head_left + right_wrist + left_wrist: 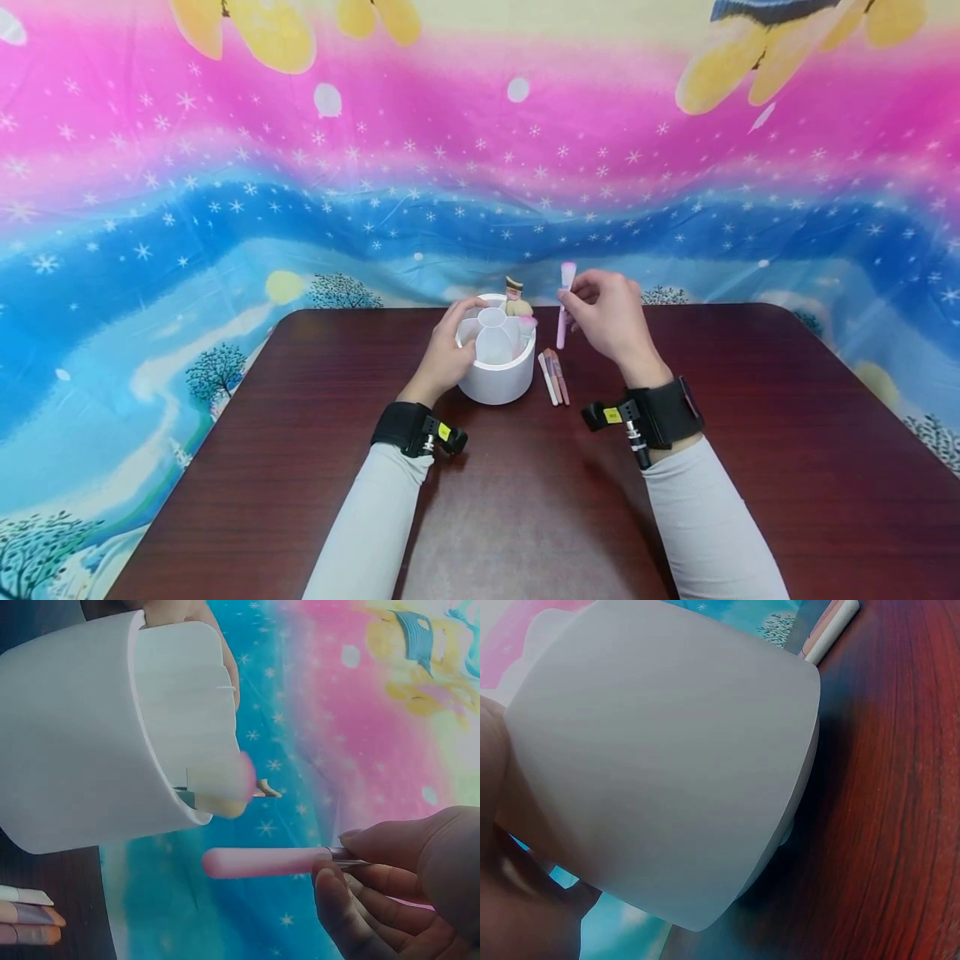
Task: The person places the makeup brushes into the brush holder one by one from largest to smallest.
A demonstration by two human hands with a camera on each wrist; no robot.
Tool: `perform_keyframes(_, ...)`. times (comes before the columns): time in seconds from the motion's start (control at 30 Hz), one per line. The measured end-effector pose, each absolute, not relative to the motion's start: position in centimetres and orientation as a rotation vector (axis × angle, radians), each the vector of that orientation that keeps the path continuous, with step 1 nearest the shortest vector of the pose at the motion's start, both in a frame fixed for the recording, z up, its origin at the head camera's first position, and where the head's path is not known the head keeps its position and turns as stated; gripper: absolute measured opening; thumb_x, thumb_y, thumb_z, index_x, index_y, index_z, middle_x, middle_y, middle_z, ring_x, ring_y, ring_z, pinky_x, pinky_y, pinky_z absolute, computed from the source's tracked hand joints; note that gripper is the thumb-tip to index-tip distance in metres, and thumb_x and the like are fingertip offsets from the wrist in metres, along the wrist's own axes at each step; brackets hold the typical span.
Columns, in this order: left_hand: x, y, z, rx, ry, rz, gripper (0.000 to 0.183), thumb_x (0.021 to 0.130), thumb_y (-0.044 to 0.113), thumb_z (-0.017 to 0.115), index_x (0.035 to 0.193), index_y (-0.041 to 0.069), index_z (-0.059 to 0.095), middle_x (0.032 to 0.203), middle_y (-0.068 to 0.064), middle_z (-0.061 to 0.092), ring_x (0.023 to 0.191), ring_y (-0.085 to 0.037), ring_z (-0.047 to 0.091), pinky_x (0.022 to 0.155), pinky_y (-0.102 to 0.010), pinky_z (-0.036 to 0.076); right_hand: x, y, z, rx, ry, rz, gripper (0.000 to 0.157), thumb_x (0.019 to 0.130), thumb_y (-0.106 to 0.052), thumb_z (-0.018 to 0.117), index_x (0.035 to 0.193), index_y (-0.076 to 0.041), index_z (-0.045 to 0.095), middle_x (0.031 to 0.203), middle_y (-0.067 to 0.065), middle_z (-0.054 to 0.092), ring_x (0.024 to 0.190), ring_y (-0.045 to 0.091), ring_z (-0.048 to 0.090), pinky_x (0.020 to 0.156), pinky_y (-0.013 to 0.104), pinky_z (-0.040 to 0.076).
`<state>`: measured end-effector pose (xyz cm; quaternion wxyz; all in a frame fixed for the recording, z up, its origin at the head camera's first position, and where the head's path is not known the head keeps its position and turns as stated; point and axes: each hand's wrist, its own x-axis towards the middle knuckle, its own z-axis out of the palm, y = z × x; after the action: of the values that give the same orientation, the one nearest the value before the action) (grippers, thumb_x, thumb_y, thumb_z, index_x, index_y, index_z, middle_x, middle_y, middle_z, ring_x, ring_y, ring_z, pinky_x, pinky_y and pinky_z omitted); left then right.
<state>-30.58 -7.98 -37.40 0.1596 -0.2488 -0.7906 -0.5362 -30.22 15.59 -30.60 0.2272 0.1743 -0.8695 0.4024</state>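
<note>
A white round organizer [495, 386] with several compartments stands upright on the table. My left hand [447, 354] grips its left side, thumb at the near rim and fingers over the far rim. Between thumb and fingertips my right hand [611, 317] pinches a pink makeup brush [262, 862] near its metal collar, bristles up and handle end down. The brush hangs in the air just right of the organizer. Inside the organizer's right side show a pink-tipped brush [527, 323] and a small item with a figure in a cap [514, 288].
Makeup brushes [553, 379], one with a white handle and others pinkish brown, lie side by side on the table right of the organizer. The dark wooden table [495, 517] ends behind it at a colourful hanging cloth [450, 208].
</note>
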Motion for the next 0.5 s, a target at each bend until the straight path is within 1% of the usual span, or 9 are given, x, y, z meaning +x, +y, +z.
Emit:
perform_keyframes(0.13,-30.64,-7.98,-37.44,-0.721,-2.248,-1.544,0.056,0.073,-0.020,0.046,0.124,0.004,0.050,0.132,-0.011,0.045,0.124,-0.026,0.036,0.099,-0.056,0.029,-30.22,15.36,-30.56,0.511,-2.375,1.217,0.009,0.086,-0.015,0.066,0.086,-0.006,0.066,0.071,0.007,0.067,0.055,0.015,0.062,0.051,0.029,0.052)
perform_keyframes(0.23,-30.67,-8.00,-37.45,-0.725,-2.243,-1.548,0.057,0.073,-0.020,0.045,0.124,0.004,0.050,0.132,-0.011,0.045,0.123,-0.028,0.036,0.098,-0.056,0.030,-30.16,15.14,-30.42,0.556,-2.346,1.321,0.012,0.086,-0.015,0.067,0.090,-0.003,0.066,0.074,0.009,0.068,0.058,0.020,0.063,0.052,0.028,0.053)
perform_keyframes(0.33,-30.68,-7.99,-37.47,-0.721,-2.246,-1.542,0.056,0.073,-0.019,0.046,0.124,0.004,0.051,0.132,-0.010,0.045,0.123,-0.025,0.037,0.098,-0.055,0.030,-30.08,14.89,-30.32,0.602,-2.330,1.398,0.015,0.086,-0.015,0.067,0.092,-0.001,0.066,0.076,0.011,0.068,0.060,0.022,0.063,0.053,0.028,0.053)
perform_keyframes(0.5,-30.69,-8.00,-37.56,-0.722,-2.245,-1.541,0.055,0.074,-0.019,0.046,0.123,0.004,0.051,0.131,-0.010,0.046,0.123,-0.023,0.036,0.098,-0.055,0.030,-30.12,14.58,-30.54,0.639,-2.331,1.427,0.014,0.087,-0.013,0.066,0.091,0.000,0.067,0.078,0.013,0.068,0.060,0.020,0.063,0.054,0.029,0.053)
